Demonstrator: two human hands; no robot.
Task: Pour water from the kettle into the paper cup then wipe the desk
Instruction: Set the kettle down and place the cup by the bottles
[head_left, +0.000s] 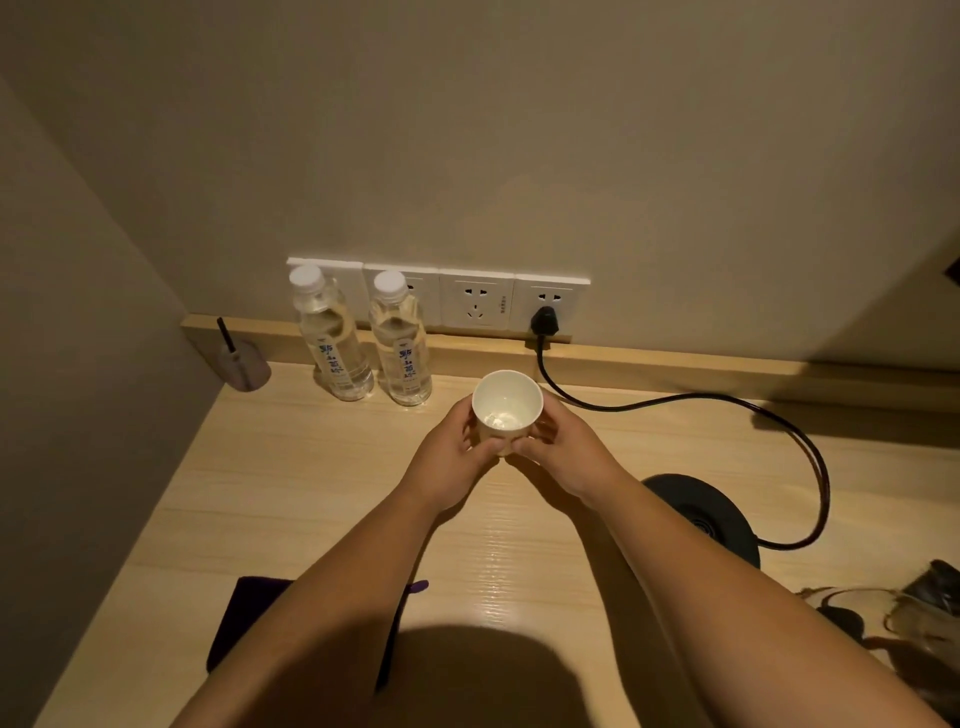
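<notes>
Between left hand (451, 451) and right hand (563, 453), both clasping it: white paper cup (507, 410); beyond, two water bottles (363, 340), blue label writing unreadable; bare wooden desk (291, 467) leftward; kettle base (709, 519) rightward.

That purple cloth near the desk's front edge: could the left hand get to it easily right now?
Probably yes, once it lets go. The left hand is on the paper cup, and the cloth lies under that forearm with nothing on it.

Left bottle (332, 338) label: blue upright characters, too blurred to read.
Right bottle (401, 343) label: same blue characters, unreadable.
Socket (477, 304): small grey print beside the holes, illegible.
</notes>
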